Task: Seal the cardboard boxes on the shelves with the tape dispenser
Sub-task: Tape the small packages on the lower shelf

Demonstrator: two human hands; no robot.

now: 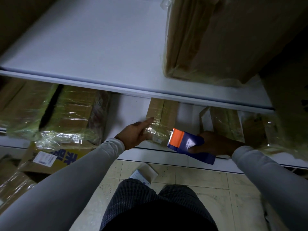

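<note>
A small cardboard box wrapped in shiny clear tape stands on the lower white shelf, half under the upper shelf. My left hand lies against its left side with the fingers stretched out along the tape. My right hand grips a blue tape dispenser with an orange front and a toothed blade. The blade sits at the box's front right corner.
The upper white shelf carries a large taped box at the right. More taped boxes stand on the lower shelf at left and right. Boxes and a small carton lie on the tiled floor.
</note>
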